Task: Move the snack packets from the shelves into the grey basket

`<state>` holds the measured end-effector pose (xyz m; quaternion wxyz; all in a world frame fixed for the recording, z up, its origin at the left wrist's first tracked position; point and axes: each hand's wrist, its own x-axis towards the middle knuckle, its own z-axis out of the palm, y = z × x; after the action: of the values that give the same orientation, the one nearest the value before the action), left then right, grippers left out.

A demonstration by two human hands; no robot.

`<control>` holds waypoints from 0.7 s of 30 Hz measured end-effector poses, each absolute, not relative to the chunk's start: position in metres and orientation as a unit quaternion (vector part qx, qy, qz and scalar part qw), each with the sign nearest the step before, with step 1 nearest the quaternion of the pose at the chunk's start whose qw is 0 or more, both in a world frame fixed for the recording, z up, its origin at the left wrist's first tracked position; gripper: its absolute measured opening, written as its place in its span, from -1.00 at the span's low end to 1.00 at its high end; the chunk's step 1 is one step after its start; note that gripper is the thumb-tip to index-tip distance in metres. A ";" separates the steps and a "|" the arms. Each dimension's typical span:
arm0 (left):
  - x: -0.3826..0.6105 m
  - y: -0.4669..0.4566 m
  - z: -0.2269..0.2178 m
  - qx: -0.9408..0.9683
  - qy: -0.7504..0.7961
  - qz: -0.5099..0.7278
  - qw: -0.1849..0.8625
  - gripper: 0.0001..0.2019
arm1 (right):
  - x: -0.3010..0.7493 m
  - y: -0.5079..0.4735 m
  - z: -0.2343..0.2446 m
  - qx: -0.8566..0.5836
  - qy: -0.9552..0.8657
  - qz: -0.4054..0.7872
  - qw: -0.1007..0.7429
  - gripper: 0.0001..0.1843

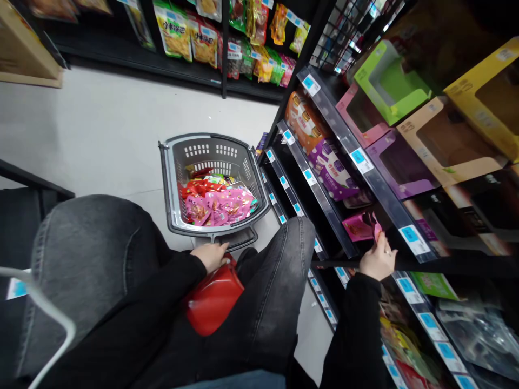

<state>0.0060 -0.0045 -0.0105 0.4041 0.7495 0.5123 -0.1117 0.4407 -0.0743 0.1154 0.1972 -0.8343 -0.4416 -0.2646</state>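
Note:
My right hand [379,260] reaches to the shelf at the right, its fingers pinching the edge of a pink packet [359,227] on a dark shelf level. A ring shows on one finger. My left hand [211,256] is low, between my knees, with its fingers curled at the handle [247,241] of a grey shopping basket [173,208]. Under that hand is a glossy red bag [217,300]. Inside the basket lie several pink packets [229,205], with red packets [203,187] behind them.
Shelves with price tags [360,160] run along my right, holding orange and purple packs [330,168] and coloured display boxes [391,84]. Bagged snacks [174,32] fill the far shelf. A cardboard box [28,48] stands far left; pale floor [109,124] lies between.

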 end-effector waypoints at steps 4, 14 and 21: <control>0.015 -0.003 0.017 0.718 0.438 0.111 0.529 -0.32 | 0.374 -0.105 0.120 -0.793 -0.540 -0.127 0.252 -0.54; -0.011 -0.020 0.040 0.253 0.265 0.260 0.893 -0.23 | 0.212 0.018 0.117 -0.436 -0.774 0.439 0.133 -0.69; -0.005 -0.001 0.038 0.150 0.356 0.478 0.789 -0.40 | 0.157 0.047 0.043 -0.542 -0.560 0.442 0.445 -0.46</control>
<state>-0.0047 -0.0015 0.0376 0.7890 0.1497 0.3556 0.4782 0.1570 0.0467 0.0432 0.4453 -0.5417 -0.5596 0.4418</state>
